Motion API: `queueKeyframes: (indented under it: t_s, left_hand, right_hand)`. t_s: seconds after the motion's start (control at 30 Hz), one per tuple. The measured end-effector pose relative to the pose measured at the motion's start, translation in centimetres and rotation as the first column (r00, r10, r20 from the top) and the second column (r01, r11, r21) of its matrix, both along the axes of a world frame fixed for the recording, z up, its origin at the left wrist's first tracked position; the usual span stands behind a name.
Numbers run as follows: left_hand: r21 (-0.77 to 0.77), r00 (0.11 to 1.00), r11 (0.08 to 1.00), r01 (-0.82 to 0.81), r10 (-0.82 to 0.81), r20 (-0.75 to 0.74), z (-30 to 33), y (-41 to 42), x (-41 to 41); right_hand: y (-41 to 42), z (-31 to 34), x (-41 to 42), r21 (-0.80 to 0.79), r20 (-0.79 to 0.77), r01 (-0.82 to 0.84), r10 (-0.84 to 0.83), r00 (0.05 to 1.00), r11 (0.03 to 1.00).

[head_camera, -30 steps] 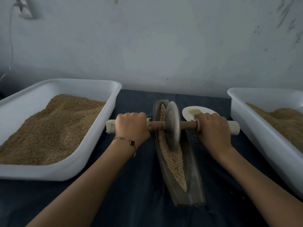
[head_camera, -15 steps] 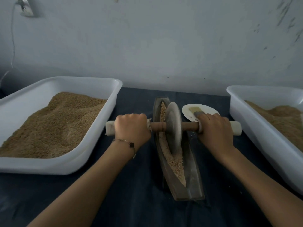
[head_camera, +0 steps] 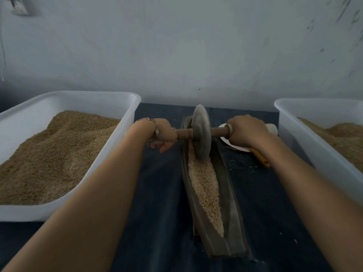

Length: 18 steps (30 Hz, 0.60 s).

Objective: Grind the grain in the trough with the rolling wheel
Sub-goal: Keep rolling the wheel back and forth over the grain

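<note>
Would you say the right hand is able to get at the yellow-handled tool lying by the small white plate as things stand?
Probably yes, once freed: the right hand grips the wheel's axle, and the yellow-handled tool lies just beneath that forearm beside the white plate, with nothing covering it.

Two white tubs of grain: one (head_camera: 125,107) just left of left hand (head_camera: 164,134), one (head_camera: 290,122) just right of right hand (head_camera: 247,130). One trough (head_camera: 224,173), lying between hands and running toward viewer. One rolling wheel (head_camera: 201,132) on one axle (head_camera: 218,132), between hands. One white dish (head_camera: 235,147), under right hand. One yellow tool (head_camera: 261,158), just behind right wrist. One bracelet (head_camera: 151,122), on left wrist. Two hands counted.
</note>
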<state>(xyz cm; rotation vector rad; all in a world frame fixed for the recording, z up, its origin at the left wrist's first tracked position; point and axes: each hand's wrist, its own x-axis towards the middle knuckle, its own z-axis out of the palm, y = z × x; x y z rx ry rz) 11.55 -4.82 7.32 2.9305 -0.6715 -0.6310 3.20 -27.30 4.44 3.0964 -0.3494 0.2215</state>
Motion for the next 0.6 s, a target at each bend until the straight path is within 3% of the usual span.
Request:
queueKeyframes:
  t_s: [0.07, 0.13, 0.2, 0.3, 0.43, 0.6]
  left_hand:
    - [-0.004, 0.998, 1.000, -0.011, 0.011, 0.065, -0.1, 0.0, -0.4]
    - [-0.027, 0.959, 1.000, -0.012, 0.019, 0.283, -0.8, 0.3, -1.6]
    - [-0.026, 0.837, 1.000, 0.017, 0.000, 0.547, -2.0, 0.8, -3.5]
    - [-0.080, 0.622, 0.993, 0.090, 0.007, 0.783, -4.2, 2.0, -7.1]
    - [-0.218, 0.392, 0.954, 0.205, 0.124, 0.912, -6.6, 4.0, -11.4]
    - [-0.130, 0.287, 0.969, 0.211, 0.066, 0.956, -6.8, 4.6, -12.3]
  right_hand:
    - [0.5, -0.6, -0.8, -0.022, 0.074, 0.003, -0.001, 0.997, 1.000]
    - [1.1, -1.6, -2.2, -0.065, 0.206, 0.012, 0.002, 0.979, 0.998]
    - [1.8, -2.6, -3.9, -0.101, 0.302, 0.037, -0.005, 0.953, 0.994]
    - [2.6, -3.9, -6.9, -0.125, 0.371, 0.033, 0.016, 0.928, 0.992]
    - [3.8, -5.0, -11.5, -0.199, 0.545, -0.049, 0.152, 0.824, 0.979]
    - [4.1, -5.7, -14.2, -0.234, 0.541, -0.107, 0.221, 0.811, 0.966]
